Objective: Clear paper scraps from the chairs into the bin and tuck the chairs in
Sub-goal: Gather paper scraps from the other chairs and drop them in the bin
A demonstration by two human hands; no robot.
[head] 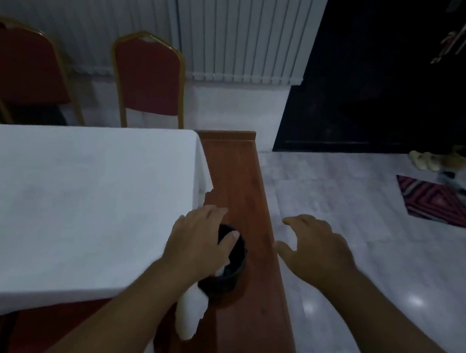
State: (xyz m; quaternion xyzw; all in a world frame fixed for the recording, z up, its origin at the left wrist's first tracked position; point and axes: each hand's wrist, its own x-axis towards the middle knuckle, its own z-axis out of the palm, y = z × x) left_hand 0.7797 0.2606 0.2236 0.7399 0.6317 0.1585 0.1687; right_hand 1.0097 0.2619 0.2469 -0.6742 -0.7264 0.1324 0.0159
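Head view: the left hand [201,238] hangs palm-down over the mouth of the dark bin [230,266], fingers spread and gripping nothing, which looks like scraps being let go. White paper [222,270] shows inside the bin, which stands on the wooden bench [242,184] beside the white-clothed table [56,195], within easy reach. The right hand [314,249] hovers open and empty over the floor. Two red chairs [149,79] stand behind the table.

Two red chairs [18,65] [150,76], one black bin [232,262], one white-clothed table [65,196], two hands [201,238] [317,249]
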